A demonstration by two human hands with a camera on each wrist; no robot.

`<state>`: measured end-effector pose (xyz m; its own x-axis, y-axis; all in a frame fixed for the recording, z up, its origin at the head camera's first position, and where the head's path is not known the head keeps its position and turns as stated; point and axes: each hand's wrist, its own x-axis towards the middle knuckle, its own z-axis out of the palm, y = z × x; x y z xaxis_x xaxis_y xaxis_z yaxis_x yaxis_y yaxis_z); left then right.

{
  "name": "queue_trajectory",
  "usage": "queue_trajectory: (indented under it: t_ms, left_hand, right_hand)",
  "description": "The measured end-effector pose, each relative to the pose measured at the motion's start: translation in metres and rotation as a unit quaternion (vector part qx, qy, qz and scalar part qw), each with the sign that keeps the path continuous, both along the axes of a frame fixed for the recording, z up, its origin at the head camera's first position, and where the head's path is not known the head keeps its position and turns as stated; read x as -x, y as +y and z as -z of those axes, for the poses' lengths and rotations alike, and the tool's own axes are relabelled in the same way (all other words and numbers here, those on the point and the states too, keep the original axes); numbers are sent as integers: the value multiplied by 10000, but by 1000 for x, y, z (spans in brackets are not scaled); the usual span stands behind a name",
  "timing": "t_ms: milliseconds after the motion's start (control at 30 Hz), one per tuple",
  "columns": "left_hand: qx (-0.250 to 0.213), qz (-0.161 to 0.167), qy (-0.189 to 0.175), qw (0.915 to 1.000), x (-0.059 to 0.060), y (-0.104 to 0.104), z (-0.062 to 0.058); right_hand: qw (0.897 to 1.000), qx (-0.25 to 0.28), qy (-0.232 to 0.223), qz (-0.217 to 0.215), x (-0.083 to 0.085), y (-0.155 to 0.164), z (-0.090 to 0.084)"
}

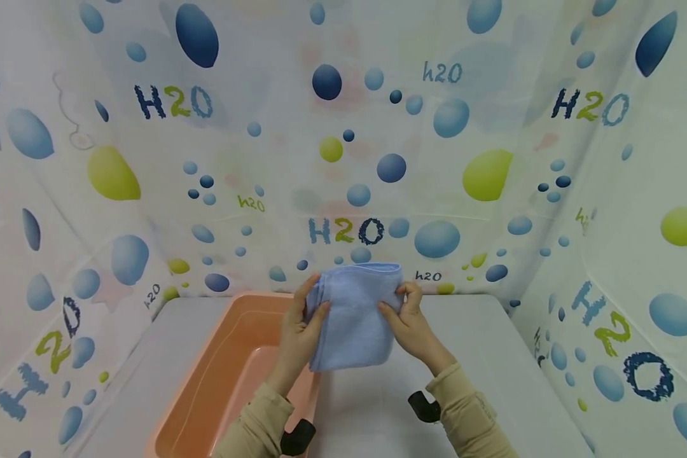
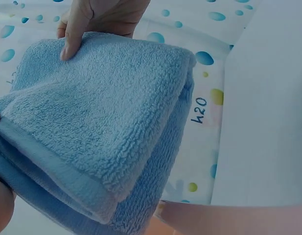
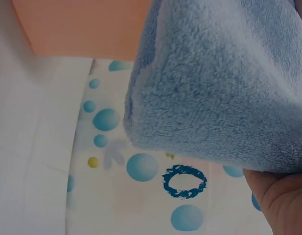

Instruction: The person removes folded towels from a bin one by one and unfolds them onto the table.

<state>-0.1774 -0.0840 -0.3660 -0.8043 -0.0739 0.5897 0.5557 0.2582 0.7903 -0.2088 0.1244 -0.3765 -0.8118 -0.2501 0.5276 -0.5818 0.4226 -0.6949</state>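
Blue folded towel (image 1: 352,312) pinched between both hands (image 1: 355,321), "H2O" curtain (image 1: 343,230) behind.

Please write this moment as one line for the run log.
left hand: grips folded blue towel | right hand: pinches its other edge | towel: lifted, beside orange tub

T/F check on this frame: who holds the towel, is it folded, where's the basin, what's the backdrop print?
1. Both hands hold the blue towel. True: the left hand grips its left edge and the right hand pinches its right edge.
2. The towel is spread out in a single flat layer. False: it is folded, with several layers showing in the left wrist view.
3. The towel lies inside the pink basin. False: it is held up in the air, partly above the basin's right rim.
4. The backdrop curtain is printed with bubbles and H2O lettering. True.
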Motion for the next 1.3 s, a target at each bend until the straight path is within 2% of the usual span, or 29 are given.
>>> queue_trajectory:
  t_ms: [133,233,300,400,500,633,767,833,933,1033,1100,1200,1300]
  left_hand:
    - [319,-89,725,9968,3,5,4]
    - [439,57,945,9945,5,8,6]
    - [537,179,704,9959,6,10,6]
    - [772,399,23,9962,7,13,4]
    - [1000,593,-559,9916,9,17,3]
    - [1093,737,-1027,9859,11,21,4]
    - [1095,781,-1248,9830,12,21,7]
    - [1186,699,-1323,9816,13,19,8]
    - [1340,526,-1433,9792,15,18,11]
    - [1469,366,-1534,9765,16,20,11]
    - [1513,313,-1547,9758,15,22,12]
    - [1521,268,-1577,9753,16,27,11]
    - [1542,185,-1578,9752,17,31,11]
  right_hand:
    - [9999,-22,89,113,-2,5,3]
    - [9995,70,264,160,-1,8,5]
    - [9992,177,333,152,-1,11,7]
    - [9986,361,355,117,0,14,8]
    - [9985,474,259,105,0,16,8]
    - [9983,546,141,108,-6,16,0]
    - [9984,526,-119,162,-18,13,-14]
    - [9980,531,-310,168,-21,11,-17]
    - [9973,566,-438,151,-15,13,-6]
    - [9985,417,-221,274,-8,19,8]
    - [9987,365,-30,344,-8,22,11]
    - [9986,215,293,385,-16,23,1]
    - [9983,206,392,377,-14,27,4]
